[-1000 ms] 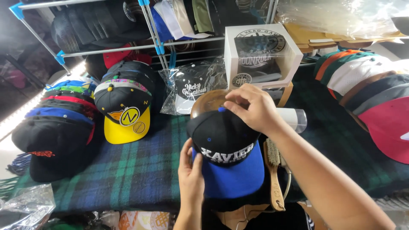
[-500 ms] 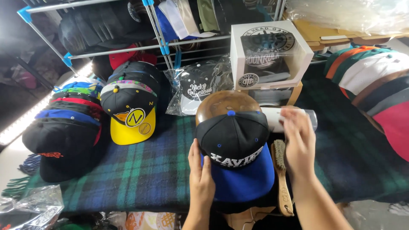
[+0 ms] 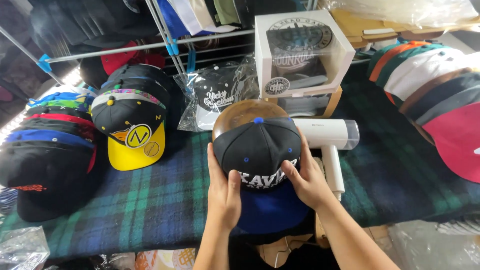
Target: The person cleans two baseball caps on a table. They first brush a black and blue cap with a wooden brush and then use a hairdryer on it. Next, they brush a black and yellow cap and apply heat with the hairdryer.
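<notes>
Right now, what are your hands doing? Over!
Left hand and right hand grip the cap, one each side. Cap sits on wooden form. Steamer close by right hand.

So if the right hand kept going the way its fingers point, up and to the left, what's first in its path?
The right hand already rests on the black cap; its fingers would slide across the crown, probably toward the wooden form behind it.

A plaid-covered surface (image 3: 150,205) carries a yellow-brimmed cap (image 3: 131,134) atop one stack, a second cap stack (image 3: 47,150) further left, a bagged cap (image 3: 215,100), a white window box (image 3: 302,52) and a white handheld steamer (image 3: 330,145) — more caps (image 3: 440,95) fan out at right.
</notes>
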